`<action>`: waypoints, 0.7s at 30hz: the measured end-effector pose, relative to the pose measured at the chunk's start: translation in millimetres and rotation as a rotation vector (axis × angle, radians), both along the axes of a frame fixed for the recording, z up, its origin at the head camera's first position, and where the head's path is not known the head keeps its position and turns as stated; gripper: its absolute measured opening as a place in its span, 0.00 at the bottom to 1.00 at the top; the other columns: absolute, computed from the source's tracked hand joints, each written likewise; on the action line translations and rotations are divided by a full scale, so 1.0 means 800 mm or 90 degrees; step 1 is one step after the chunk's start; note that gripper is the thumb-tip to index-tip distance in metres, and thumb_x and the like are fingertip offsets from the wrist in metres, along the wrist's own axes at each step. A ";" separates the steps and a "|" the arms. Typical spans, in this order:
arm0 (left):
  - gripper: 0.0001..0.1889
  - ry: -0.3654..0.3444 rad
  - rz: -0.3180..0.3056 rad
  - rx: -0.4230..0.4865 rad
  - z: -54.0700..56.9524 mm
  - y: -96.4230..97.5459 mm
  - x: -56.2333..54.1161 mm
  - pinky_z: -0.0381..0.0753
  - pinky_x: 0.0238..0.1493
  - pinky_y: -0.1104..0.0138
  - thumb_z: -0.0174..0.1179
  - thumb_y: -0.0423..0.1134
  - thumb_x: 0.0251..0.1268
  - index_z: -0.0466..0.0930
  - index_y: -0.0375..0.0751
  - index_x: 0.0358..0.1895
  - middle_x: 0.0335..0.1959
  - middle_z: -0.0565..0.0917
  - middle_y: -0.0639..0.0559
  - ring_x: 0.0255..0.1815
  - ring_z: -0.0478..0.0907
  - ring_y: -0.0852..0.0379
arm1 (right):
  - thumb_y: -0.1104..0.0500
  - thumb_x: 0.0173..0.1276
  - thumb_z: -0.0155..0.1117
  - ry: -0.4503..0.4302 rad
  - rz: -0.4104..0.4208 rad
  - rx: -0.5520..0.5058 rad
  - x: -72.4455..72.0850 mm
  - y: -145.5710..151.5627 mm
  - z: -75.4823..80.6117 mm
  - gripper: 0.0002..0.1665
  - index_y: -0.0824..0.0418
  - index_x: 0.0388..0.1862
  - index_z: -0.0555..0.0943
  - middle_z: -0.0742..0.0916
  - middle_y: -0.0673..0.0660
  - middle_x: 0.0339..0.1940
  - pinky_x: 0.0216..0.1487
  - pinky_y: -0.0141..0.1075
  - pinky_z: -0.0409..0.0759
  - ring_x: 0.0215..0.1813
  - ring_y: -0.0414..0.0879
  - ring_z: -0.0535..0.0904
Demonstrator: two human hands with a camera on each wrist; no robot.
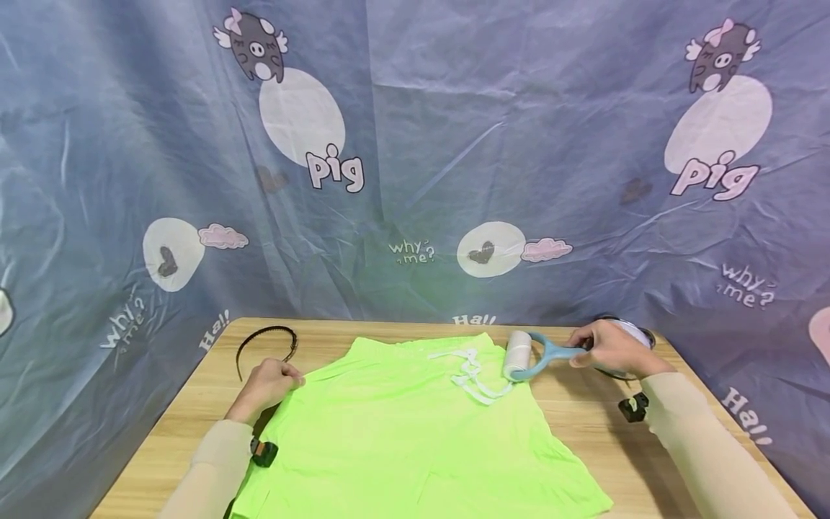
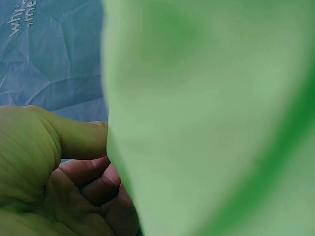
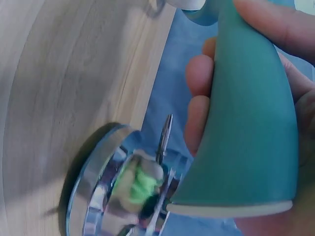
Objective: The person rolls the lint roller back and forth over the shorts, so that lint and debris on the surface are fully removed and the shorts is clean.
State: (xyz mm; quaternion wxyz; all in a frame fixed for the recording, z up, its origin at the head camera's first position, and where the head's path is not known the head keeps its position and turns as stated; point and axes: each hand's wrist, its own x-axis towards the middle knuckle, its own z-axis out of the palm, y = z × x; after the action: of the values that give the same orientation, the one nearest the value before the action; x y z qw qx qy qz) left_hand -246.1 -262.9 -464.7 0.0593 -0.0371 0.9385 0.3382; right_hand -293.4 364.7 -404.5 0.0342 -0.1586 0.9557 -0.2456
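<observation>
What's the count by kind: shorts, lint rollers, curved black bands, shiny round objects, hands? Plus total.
Green shorts: 1 pair
Blue-handled lint roller: 1
Curved black band: 1
Shiny round object: 1, partly hidden
Hands: 2, left hand and right hand
Total: 6, shorts counted as one

From above, the head camera is looking forward and down, taking in the whole width of the wooden table (image 1: 599, 432), the printed cloth (image 1: 415, 180) behind it, and the small black wrist cameras (image 1: 264, 453). The left wrist view is facing past the left hand (image 2: 71, 196) from very near, so the green shorts (image 2: 206, 98) are filling most of it. The right wrist view is looking closely at the roller (image 3: 246, 123), with the table edge slanting steeply. The head view is sharing left hand and shorts with one, right hand (image 1: 612, 349) and roller with the other.
</observation>
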 end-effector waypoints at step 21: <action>0.12 0.003 -0.005 0.007 0.000 0.001 0.001 0.83 0.43 0.56 0.62 0.40 0.70 0.88 0.36 0.47 0.54 0.86 0.38 0.56 0.81 0.37 | 0.54 0.51 0.80 0.034 -0.033 0.059 0.037 0.036 0.004 0.12 0.51 0.36 0.89 0.77 0.42 0.17 0.26 0.30 0.63 0.20 0.35 0.65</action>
State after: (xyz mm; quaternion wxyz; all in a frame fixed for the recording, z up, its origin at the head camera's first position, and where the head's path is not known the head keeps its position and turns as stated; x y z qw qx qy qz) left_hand -245.1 -261.8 -464.6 0.0582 -0.0323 0.9370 0.3430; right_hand -263.8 393.5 -401.2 0.0095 -0.1386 0.9705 -0.1973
